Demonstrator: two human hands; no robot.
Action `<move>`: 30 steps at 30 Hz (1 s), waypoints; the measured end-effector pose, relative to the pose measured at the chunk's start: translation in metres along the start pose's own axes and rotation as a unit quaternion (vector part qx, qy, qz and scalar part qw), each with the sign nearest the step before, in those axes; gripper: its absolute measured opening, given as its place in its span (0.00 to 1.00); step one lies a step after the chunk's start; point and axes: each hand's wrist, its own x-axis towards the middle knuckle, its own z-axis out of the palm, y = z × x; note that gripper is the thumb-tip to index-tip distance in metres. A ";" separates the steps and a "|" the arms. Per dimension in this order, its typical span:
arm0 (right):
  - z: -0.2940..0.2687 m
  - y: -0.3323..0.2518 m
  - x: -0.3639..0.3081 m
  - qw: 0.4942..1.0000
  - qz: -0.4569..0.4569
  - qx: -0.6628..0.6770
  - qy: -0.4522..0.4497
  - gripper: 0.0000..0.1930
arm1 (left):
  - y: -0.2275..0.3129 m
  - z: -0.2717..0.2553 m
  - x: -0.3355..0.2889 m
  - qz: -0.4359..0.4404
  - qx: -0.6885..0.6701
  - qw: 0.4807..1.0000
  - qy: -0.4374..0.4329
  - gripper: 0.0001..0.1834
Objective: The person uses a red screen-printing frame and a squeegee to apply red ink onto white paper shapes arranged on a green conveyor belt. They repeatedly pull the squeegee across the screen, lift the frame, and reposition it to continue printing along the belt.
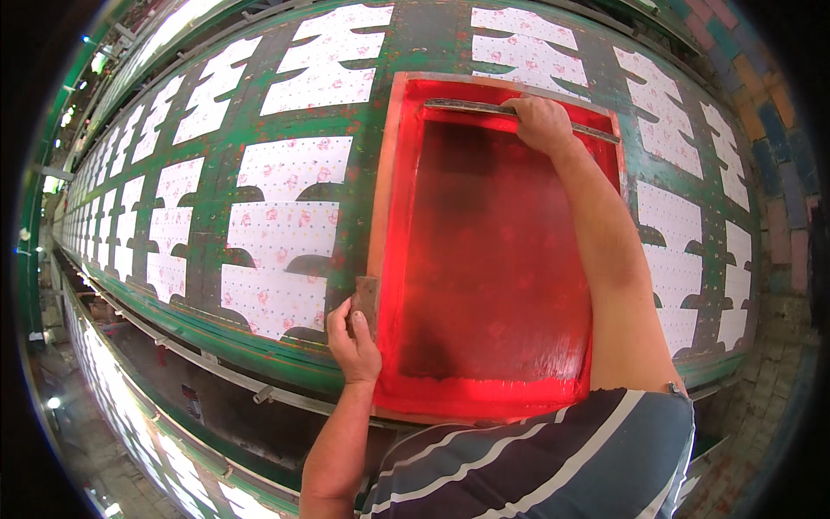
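Note:
A printing screen (493, 259) in a wooden frame, its mesh stained red with ink, lies in front of me. At its far end my right hand (543, 125) is closed on a long, thin squeegee (471, 107), which spans almost the full width of the frame. My right forearm crosses over the screen's right side. By the frame's left edge, my left hand (353, 346) grips a brown wooden block (367, 298) with its fingers wrapped about it. Whether that block is fixed to the frame, I cannot tell. Dark patches show on the mesh at its far and near ends.
The screen rests on a long green printing table (363, 164). Several white fabric pieces (281, 225) with pink flower prints lie along it in rows, on both sides of the screen. A metal rail (259, 394) runs along the near edge. Another table (130, 415) with printed pieces stands at lower left.

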 end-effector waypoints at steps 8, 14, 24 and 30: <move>-0.032 -0.018 -0.047 0.996 -0.025 -0.013 -0.087 0.19 | 0.003 0.002 0.002 -0.008 0.005 1.000 -0.010 0.20; -0.037 -0.070 -0.154 0.996 -0.050 0.031 -0.072 0.21 | -0.009 0.004 0.002 0.003 -0.047 0.999 -0.003 0.22; -0.064 -0.192 -0.353 0.994 -0.032 0.078 -0.064 0.16 | -0.024 0.010 0.004 0.056 -0.100 0.993 0.008 0.23; -0.076 -0.256 -0.446 0.993 -0.008 0.087 -0.081 0.19 | -0.025 0.012 0.005 0.056 -0.114 0.992 0.001 0.27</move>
